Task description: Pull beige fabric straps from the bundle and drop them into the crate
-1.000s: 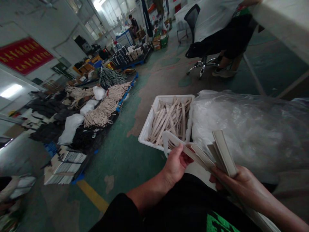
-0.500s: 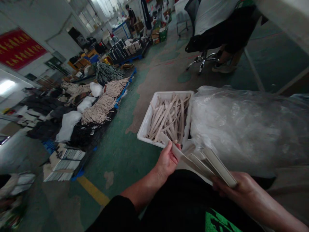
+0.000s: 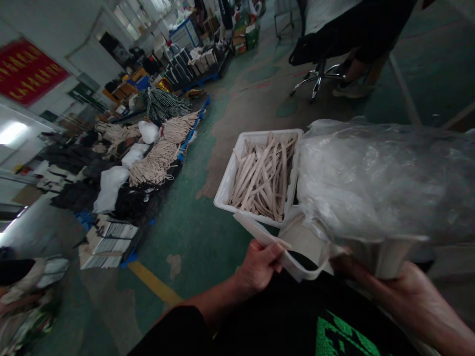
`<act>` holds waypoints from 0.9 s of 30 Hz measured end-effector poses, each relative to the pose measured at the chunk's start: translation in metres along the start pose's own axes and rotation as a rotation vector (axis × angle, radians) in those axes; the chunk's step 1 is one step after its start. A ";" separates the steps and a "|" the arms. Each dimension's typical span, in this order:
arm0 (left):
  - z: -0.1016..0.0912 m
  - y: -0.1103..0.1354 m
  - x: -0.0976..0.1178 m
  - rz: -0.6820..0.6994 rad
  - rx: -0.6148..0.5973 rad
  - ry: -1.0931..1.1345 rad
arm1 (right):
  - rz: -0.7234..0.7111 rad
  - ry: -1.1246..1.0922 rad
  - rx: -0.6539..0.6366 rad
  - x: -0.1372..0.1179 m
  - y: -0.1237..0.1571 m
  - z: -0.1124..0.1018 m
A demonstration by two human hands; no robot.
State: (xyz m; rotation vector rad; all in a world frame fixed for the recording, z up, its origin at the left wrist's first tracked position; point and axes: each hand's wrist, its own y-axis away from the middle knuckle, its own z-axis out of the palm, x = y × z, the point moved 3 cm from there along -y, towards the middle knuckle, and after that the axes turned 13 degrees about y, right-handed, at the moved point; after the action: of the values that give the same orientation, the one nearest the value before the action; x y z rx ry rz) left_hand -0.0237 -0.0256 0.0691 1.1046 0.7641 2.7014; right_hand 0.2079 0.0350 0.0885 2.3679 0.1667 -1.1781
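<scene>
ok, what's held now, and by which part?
Left hand: a pale strip, pinched partway along, short of its free end. Right hand: a pale bundle, apparently by its lower part; exact grip blurred.

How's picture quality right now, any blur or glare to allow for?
Head view: right hand and its pale strips blurred, left hand somewhat clearer; soft glare on the plastic sheeting; light at far left blown out; scene tilted.

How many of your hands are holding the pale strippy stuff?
2. The left hand pinches one pale strip below the white tub; the right hand grips a blurry bundle below the clear plastic. Neither is hidden.
</scene>
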 end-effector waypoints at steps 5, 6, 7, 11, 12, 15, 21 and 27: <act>0.023 -0.017 -0.006 -0.045 -0.193 -0.149 | 0.368 -0.299 0.074 0.029 -0.022 -0.026; 0.026 -0.020 -0.006 -0.066 -0.207 -0.178 | 0.382 -0.282 0.100 0.031 -0.025 -0.028; 0.029 -0.023 -0.005 -0.090 -0.210 -0.216 | 0.392 -0.256 0.145 0.031 -0.027 -0.031; 0.038 -0.034 -0.006 -0.180 -0.162 -0.344 | 0.401 -0.223 0.353 0.025 -0.024 -0.044; 0.042 -0.036 -0.010 -0.194 -0.162 -0.349 | 0.368 -0.212 0.339 0.021 -0.023 -0.045; 0.058 -0.042 -0.028 -0.254 -0.237 -0.341 | 0.202 -0.082 0.153 0.004 -0.023 -0.039; 0.085 -0.046 -0.071 -0.464 -0.349 -0.429 | 0.107 0.240 -0.027 -0.004 -0.024 -0.022; 0.084 -0.042 -0.081 -0.580 -0.420 -0.352 | 0.196 0.163 -0.003 0.000 -0.009 -0.032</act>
State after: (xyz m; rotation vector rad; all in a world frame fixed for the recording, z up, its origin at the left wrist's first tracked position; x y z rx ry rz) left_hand 0.0898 0.0206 0.0484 1.0131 0.3563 1.9857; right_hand 0.2281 0.0579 0.1013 2.4141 -0.0100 -0.8944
